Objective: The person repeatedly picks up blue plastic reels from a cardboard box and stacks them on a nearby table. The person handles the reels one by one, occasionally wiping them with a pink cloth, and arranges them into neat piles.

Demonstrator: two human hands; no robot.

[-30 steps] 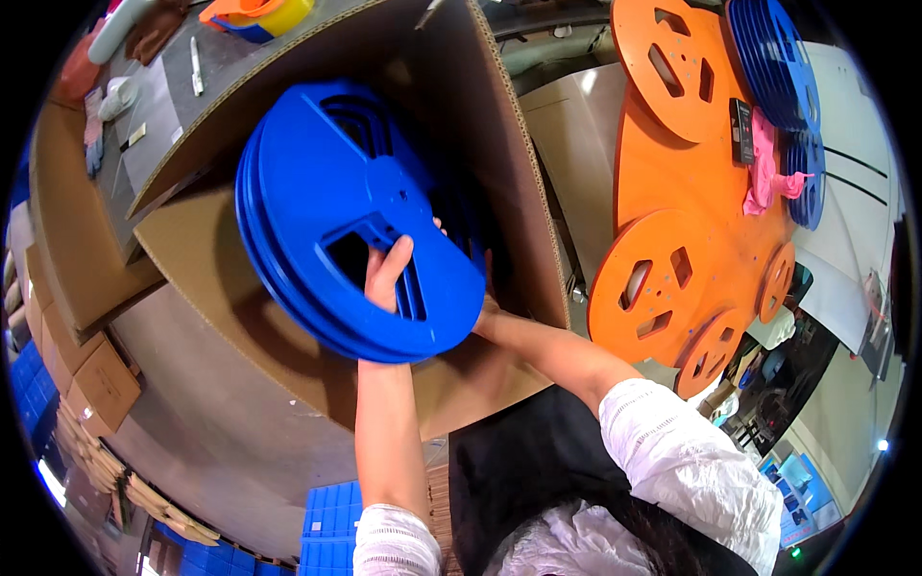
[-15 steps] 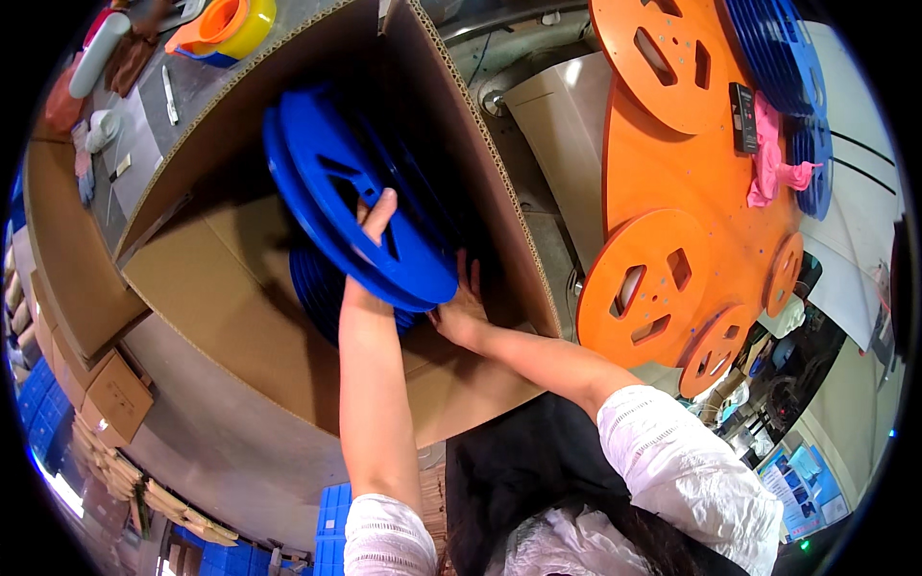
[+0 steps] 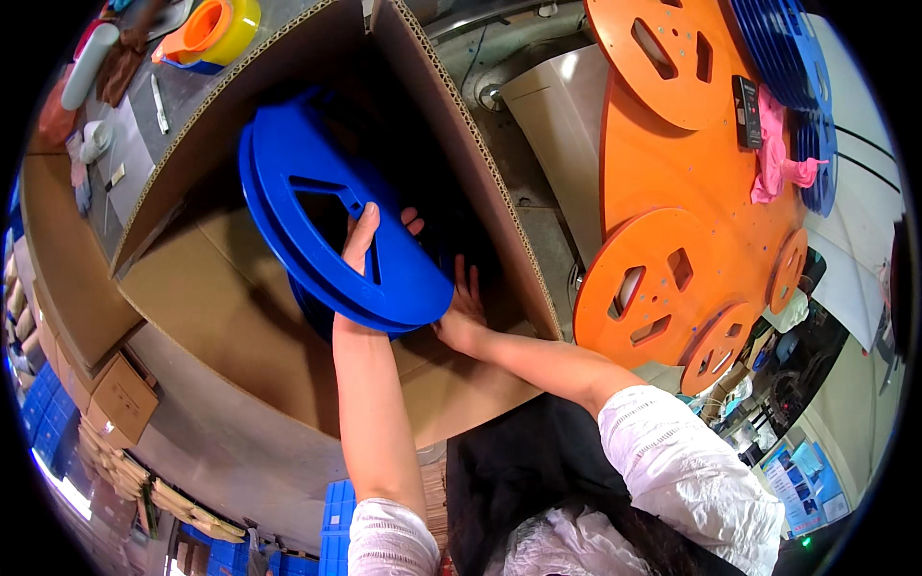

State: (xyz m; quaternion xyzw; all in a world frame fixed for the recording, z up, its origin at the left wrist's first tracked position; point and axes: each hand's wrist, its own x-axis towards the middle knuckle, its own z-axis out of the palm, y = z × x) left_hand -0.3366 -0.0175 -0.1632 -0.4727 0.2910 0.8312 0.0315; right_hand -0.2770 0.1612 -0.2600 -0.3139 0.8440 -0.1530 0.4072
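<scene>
In carton (image 3: 206, 264), centre-left of frame: holding blue reel (image 3: 331, 165) with left fingers (image 3: 364, 230), not yet released; with right fingers (image 3: 461, 278) spread beside.

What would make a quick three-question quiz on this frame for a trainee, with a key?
1. True or false: the left hand has its thumb showing through a cut-out of the blue reel.
2. What lies right beside the pink cloth? (a) a white pen (b) a small black box (c) a yellow container
3. Fill in: the right hand, fingers spread, is inside an open ____.

Key: 1. True. 2. b. 3. Cardboard box.
</scene>
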